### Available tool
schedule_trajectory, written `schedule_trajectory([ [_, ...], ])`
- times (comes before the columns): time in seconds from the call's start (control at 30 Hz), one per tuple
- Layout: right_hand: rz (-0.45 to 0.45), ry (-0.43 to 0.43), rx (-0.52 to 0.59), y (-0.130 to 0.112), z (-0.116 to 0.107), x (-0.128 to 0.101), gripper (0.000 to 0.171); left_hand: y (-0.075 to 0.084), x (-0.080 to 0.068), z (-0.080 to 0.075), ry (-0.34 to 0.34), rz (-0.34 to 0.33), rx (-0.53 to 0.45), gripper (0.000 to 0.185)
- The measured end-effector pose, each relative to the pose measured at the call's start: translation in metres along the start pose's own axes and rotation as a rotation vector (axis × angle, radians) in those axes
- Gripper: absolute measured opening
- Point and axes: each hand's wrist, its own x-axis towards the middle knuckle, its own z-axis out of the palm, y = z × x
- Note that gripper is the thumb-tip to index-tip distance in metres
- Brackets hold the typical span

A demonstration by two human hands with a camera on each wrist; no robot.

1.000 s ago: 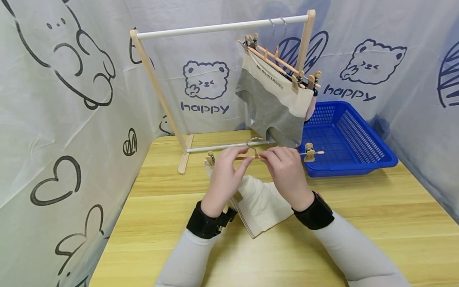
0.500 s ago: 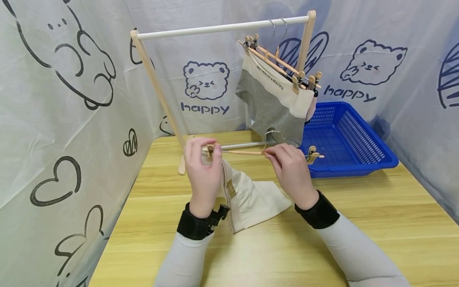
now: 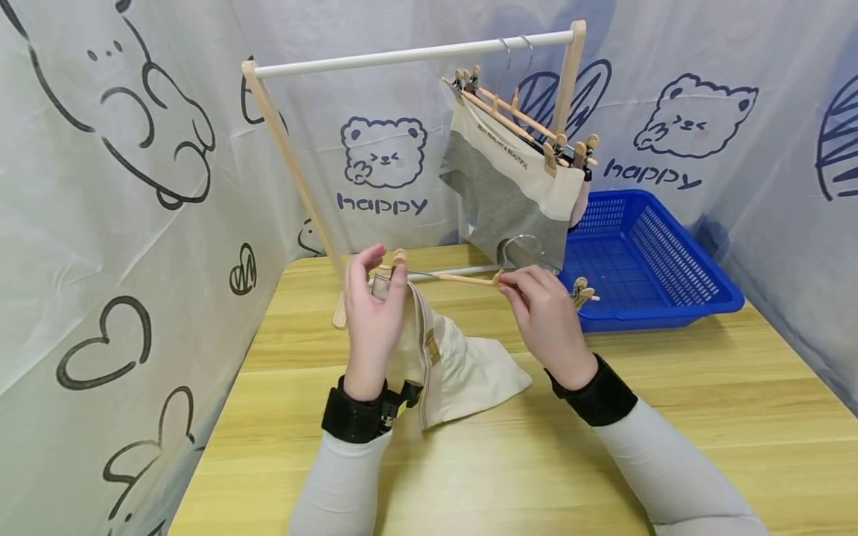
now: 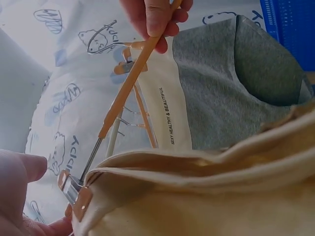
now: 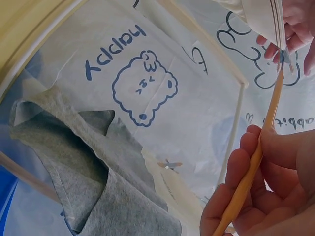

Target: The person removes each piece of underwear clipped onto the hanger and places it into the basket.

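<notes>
My right hand (image 3: 546,320) grips the wooden bar of a clip hanger (image 3: 465,280) near its middle, beside the metal hook. A cream garment (image 3: 469,372) with a striped edge and a tan label hangs from the hanger's left clip (image 4: 78,194), its lower part close over the table. Around that clip, my left hand (image 3: 372,320) has its thumb and fingers spread; in the left wrist view the thumb stands apart from the clip while fingertips lie right beside it. The right clip (image 3: 582,292) holds no cloth and shows just past my right hand.
A wooden rack with a white top rail (image 3: 375,59) stands at the back. Grey-and-white underpants (image 3: 503,193) hang on clip hangers at its right end. A blue plastic basket (image 3: 670,313) sits at the right on the wooden table (image 3: 603,469).
My left hand has left the hanger's middle and moved left to the left clip, which has risen with the garment. My right hand keeps its grip near the hook.
</notes>
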Motion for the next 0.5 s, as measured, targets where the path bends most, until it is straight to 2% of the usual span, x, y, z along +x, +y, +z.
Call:
schedule_trajectory([
  [0.13,0.044,-0.04,0.016,-0.0009,-0.0002,0.0001,0.014,0.001,0.0004,0.0023,-0.024,-0.05,-0.079,0.045],
  [0.3,0.079,-0.08,0.027,-0.0014,-0.0007,-0.0003,0.014,0.0038,-0.0006,0.0044,-0.043,-0.102,-0.098,0.047],
  [0.5,0.093,-0.096,0.033,-0.0016,-0.0008,-0.0007,0.014,0.0077,-0.0006,0.0053,-0.047,-0.108,-0.112,0.045],
])
